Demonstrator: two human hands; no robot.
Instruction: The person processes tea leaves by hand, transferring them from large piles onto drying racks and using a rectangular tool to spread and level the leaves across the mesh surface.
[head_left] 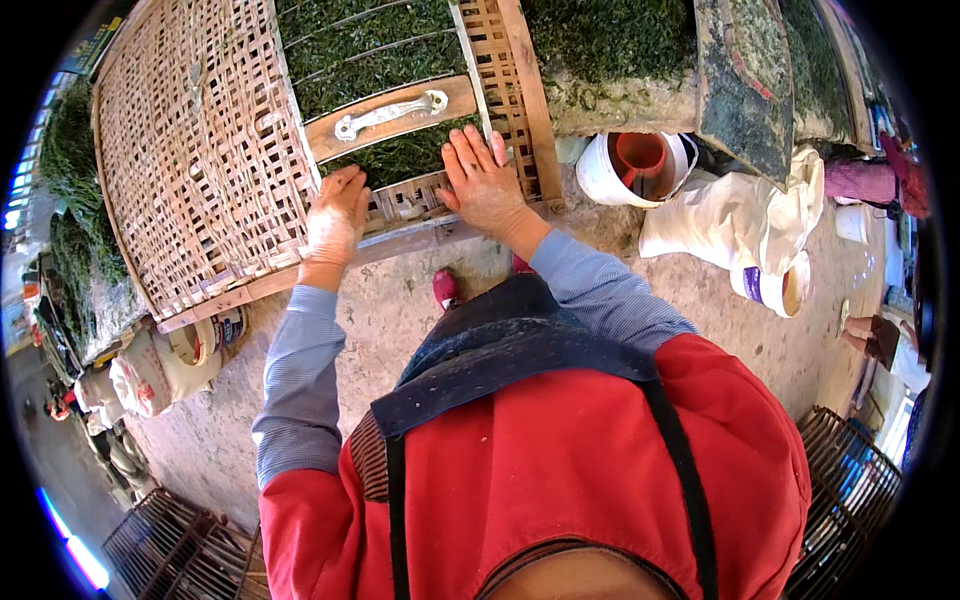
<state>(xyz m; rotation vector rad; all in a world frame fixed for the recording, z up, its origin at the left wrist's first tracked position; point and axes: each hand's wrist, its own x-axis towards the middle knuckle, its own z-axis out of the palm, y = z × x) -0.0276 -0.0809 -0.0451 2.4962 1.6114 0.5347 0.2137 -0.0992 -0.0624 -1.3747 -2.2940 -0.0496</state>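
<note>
A woven rack (200, 150) spreads at left. Your left hand (338, 212), fingers bent, grip unclear, rests at the near left corner of a handled frame (463, 95) around green leaves (375, 70), straight ahead on the rack. Your right hand (487, 185) lies open at its near right corner; farther right, a white bucket (602, 177).

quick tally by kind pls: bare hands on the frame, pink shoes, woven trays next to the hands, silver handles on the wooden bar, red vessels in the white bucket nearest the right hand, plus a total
Bare hands (left hand, right hand): 2
Pink shoes: 2
Woven tray: 1
Silver handle: 1
Red vessel: 1
Total: 7
</note>
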